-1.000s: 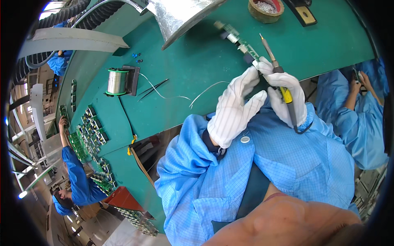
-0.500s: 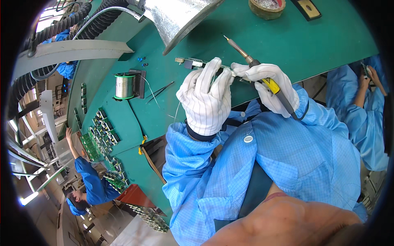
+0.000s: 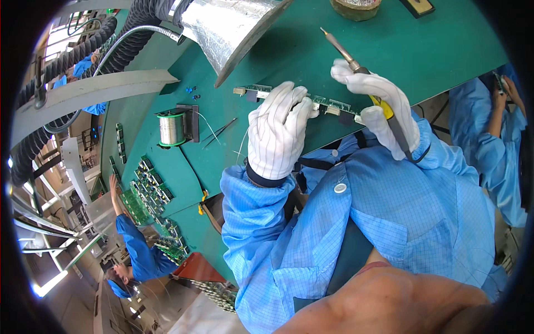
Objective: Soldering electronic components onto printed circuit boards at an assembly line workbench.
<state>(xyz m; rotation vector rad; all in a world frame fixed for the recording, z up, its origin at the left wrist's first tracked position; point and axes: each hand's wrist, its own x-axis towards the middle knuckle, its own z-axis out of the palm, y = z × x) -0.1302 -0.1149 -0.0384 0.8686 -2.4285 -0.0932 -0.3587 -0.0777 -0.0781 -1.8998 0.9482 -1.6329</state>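
A white striped glove covers my left hand (image 3: 280,128), whose fingers are wrapped over the middle of a long, narrow circuit board (image 3: 332,106). Both ends of the board stick out past the glove, with white and dark parts along it. My gloved right hand (image 3: 381,111) grips a soldering iron (image 3: 382,107) with a yellow and black handle. The iron's tip points up and away to the left, clear of the board. A thin solder wire (image 3: 241,146) shows beside my left wrist; whether my left hand holds it too is hidden.
A solder spool (image 3: 171,129) on a stand and tweezers (image 3: 221,132) lie left on the green bench. A foil-wrapped hood (image 3: 233,33) hangs ahead. At the far edge sits a round tub (image 3: 356,10). Circuit boards (image 3: 150,183) cover the left side, near a co-worker (image 3: 133,250).
My right hand has moved away from the board with the soldering iron, its fingers opening wider around the handle. More of the board's right end shows. The head view has shifted slightly.
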